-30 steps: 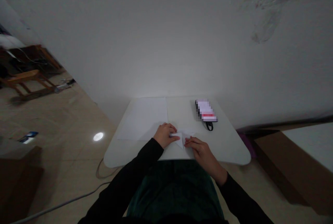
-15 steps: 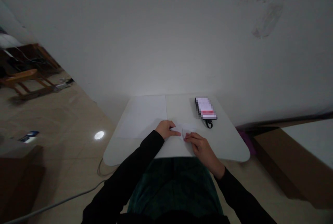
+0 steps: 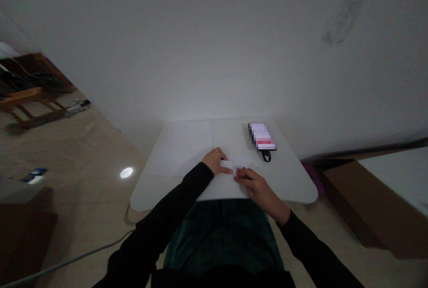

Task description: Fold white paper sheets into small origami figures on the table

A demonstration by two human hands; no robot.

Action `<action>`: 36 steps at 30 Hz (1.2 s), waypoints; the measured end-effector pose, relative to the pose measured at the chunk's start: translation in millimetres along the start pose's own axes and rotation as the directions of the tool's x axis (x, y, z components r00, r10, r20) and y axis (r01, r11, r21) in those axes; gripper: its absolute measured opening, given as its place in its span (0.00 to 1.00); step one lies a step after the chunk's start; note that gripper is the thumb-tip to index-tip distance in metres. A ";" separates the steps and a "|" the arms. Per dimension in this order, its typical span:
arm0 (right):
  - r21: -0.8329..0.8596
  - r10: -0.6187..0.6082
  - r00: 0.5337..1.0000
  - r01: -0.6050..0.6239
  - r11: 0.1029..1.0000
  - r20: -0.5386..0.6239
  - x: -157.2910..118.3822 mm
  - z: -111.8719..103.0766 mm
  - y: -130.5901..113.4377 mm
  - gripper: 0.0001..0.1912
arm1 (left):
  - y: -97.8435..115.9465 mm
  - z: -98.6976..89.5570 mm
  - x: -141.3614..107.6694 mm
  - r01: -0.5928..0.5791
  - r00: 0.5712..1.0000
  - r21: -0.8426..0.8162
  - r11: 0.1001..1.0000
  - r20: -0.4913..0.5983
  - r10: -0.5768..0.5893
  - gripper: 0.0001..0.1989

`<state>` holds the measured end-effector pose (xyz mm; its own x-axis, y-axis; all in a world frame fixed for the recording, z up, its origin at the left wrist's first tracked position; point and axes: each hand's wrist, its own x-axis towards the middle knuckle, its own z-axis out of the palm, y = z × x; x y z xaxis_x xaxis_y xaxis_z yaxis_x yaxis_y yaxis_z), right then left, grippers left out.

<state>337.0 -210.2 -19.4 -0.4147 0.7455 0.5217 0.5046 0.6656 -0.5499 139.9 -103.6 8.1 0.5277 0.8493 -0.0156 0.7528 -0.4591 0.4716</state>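
A small piece of folded white paper (image 3: 228, 163) lies near the front of the white table, between my two hands. My left hand (image 3: 212, 161) is closed on its left part, with the thumb along the near side and the fingers at the back. From the right, my right hand (image 3: 254, 185) reaches in with thumb and fingers pinched together at the paper's right side. Its fingertips partly hide that edge. A faint white part of the paper also shows behind the right fingertips. To the left lies a large flat white sheet (image 3: 182, 145).
A phone (image 3: 262, 136) with a black strap loop lies at the table's back right. The white table (image 3: 287, 176) stands against a grey wall. Cardboard boxes (image 3: 374, 207) are on the right, a wooden stool (image 3: 30, 98) is far left, and a cable (image 3: 83, 257) crosses the floor.
A paper flap that stood up by my right fingertips now lies further left, under my left thumb. My left hand has shifted slightly up and right. The view has shifted a little.
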 end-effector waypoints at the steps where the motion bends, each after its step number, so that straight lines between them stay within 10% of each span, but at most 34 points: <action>1: -0.006 -0.003 1.000 0.003 1.000 0.003 0.0 -0.3 -0.5 0.25 | 0.0 0.4 -0.6 -0.016 1.000 -0.006 1.000 0.000 0.016 0.23; 36: -0.260 0.042 0.985 0.002 0.966 0.166 3.3 2.1 -20.5 0.27 | -1.7 -9.1 10.9 0.135 0.991 -0.073 0.988 -0.004 -0.135 0.14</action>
<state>323.6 -221.3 -7.7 -0.5129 0.7685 0.3826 0.6830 0.6353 -0.3605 140.7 -91.2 15.1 0.4195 0.9046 -0.0762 0.7862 -0.3201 0.5286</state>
